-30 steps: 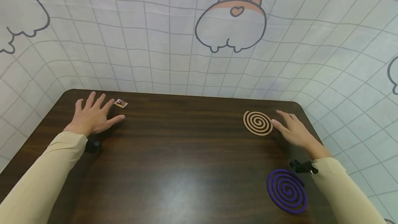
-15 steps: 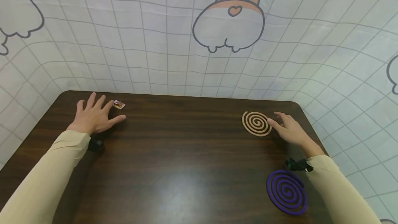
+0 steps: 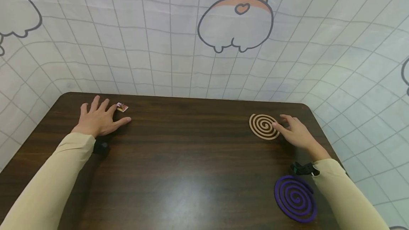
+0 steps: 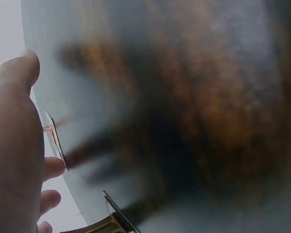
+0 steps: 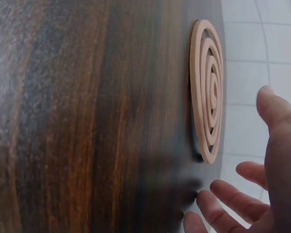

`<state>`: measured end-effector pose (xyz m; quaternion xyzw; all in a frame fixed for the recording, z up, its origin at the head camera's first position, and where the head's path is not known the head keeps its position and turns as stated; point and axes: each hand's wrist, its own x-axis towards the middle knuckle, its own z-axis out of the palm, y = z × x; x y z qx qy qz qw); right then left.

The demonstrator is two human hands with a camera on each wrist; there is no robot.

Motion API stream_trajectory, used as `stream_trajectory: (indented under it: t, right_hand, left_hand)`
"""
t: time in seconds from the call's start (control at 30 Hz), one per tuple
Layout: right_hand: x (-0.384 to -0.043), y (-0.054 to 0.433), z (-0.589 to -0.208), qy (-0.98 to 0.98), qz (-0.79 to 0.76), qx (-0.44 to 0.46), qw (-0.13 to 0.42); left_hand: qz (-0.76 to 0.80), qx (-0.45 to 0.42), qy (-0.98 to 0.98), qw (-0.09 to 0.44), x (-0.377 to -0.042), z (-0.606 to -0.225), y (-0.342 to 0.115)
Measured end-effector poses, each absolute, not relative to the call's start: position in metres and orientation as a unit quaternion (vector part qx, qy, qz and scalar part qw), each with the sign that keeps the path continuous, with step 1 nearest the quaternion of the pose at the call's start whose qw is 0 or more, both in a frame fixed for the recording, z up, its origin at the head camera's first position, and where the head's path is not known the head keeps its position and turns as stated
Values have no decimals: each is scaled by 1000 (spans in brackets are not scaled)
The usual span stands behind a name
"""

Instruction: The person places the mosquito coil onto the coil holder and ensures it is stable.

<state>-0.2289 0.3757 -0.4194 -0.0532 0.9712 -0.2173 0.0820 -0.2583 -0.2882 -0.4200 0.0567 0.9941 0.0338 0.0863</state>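
At the table's far left my left hand (image 3: pixel 97 118) spreads its fingers, holding nothing. By its index fingertip lies a small printed card (image 3: pixel 122 107); whether they touch I cannot tell. In the left wrist view the card (image 4: pixel 55 138) appears edge-on beyond the fingers. My right hand (image 3: pixel 295 133) hovers by the right side of a tan mosquito coil (image 3: pixel 265 126), fingers loosely bent and holding nothing. From the head its thumb overlaps the coil's edge. The right wrist view shows a gap between thumb and coil (image 5: pixel 197 82), which lies flat.
A purple mosquito coil (image 3: pixel 295 198) lies nearer on the right, below the right wrist's black strap (image 3: pixel 304 169). The dark wooden table (image 3: pixel 179 144) has rounded far corners. A white gridded curtain (image 3: pixel 153 38) hangs behind it. Something brown (image 4: pixel 111 223) shows at the left wrist view's bottom, unclear.
My right hand has moved slightly left, so its thumb now overlaps the tan coil from above. My left hand stays spread, almost still. The head view has shifted a little.
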Motion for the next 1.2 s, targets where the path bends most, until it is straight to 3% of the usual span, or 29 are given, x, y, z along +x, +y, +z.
stream_trajectory:
  t: [1.2]
  right_hand:
    - [-242,360,-426,970,-219,-36,95]
  left_hand:
    - [19,89,995,29,-242,-429,-270]
